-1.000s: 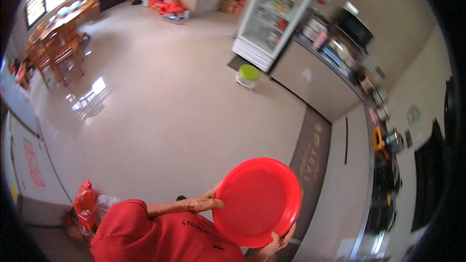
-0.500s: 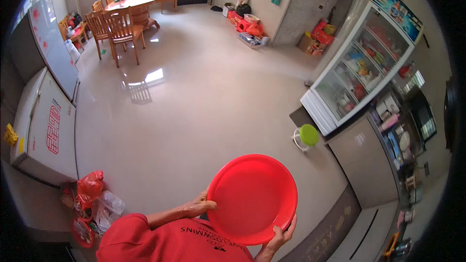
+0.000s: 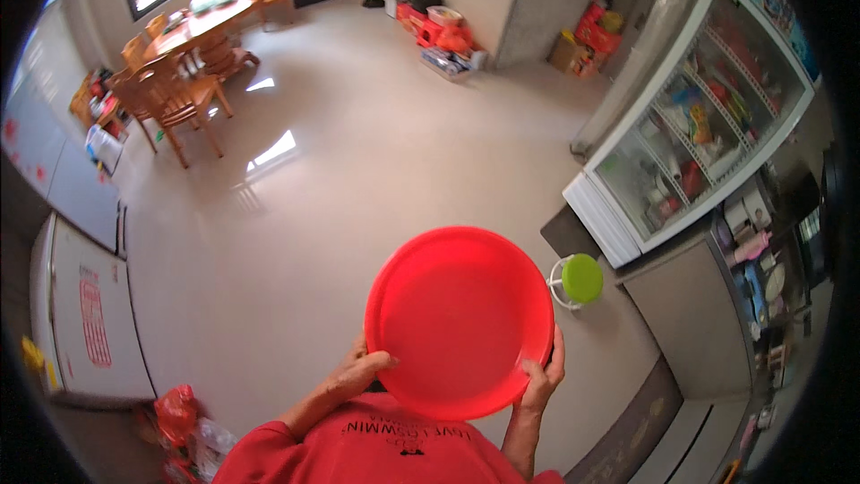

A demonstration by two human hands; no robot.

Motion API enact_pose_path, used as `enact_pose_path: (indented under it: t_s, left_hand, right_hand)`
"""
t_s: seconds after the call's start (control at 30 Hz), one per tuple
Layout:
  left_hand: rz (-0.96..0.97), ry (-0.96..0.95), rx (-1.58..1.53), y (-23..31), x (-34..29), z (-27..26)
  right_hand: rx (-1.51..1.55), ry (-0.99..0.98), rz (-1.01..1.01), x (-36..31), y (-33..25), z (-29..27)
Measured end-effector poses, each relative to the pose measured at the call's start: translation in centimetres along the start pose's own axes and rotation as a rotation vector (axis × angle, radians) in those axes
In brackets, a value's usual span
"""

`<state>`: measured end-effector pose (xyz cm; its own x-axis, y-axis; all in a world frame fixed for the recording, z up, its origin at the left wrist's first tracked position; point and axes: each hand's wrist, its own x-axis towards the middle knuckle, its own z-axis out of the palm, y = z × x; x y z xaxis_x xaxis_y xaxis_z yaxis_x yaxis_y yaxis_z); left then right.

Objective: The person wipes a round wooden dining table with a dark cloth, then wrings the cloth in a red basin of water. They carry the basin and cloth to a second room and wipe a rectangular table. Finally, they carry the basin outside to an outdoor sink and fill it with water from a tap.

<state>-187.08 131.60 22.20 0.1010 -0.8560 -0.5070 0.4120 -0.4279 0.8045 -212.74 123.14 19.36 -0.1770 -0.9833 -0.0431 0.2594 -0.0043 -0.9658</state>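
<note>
A round red plastic basin [image 3: 459, 323] is held up in front of my red shirt, its inside facing me. My left hand [image 3: 363, 367] grips the rim at the lower left, thumb over the edge and fingers mostly hidden behind. At the lower right, my right hand [image 3: 543, 375] clasps the rim with its thumb inside and fingers round the outer wall. Nothing shows inside the basin apart from its smooth red bottom.
Right of the basin stands a green-topped stool [image 3: 582, 279], before a glass-door fridge [image 3: 690, 125] and a grey counter [image 3: 694, 318]. At left are a white chest freezer [image 3: 98, 314] and red bags [image 3: 176, 414]. Wooden chairs [image 3: 170, 99] surround a table [image 3: 206, 22] far left.
The basin has risen and come more squarely in front of me, both hands still on its rim. My view has shifted, bringing the stool and fridge closer.
</note>
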Motion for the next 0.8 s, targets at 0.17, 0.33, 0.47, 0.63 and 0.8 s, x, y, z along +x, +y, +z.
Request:
enact_pose_path:
  t_s: [0.17, 0.33, 0.47, 0.63, 0.8]
  left_hand:
    - [-0.024, -0.037, 0.064, 7.7, 14.4, 2.8]
    - [0.064, -0.143, -0.079, 13.1, 30.0, 5.3]
    - [0.201, -0.119, -0.213, 18.7, 40.8, 10.2]
    - [0.157, -0.105, -0.185, 26.7, 54.6, 17.0]
    - [0.149, -0.187, -0.186, 32.3, 69.6, 21.1]
  right_hand:
    - [0.003, -0.006, -0.042, 15.6, -1.8, 4.6]
    - [0.026, -0.016, -0.038, 31.1, -1.2, 8.6]
    - [-0.004, -0.031, 0.004, 44.4, -2.0, 11.4]
    - [-0.007, -0.014, 0.031, 61.2, -2.4, 13.2]
    - [-0.053, 0.045, -0.02, 76.6, -1.0, 14.8]
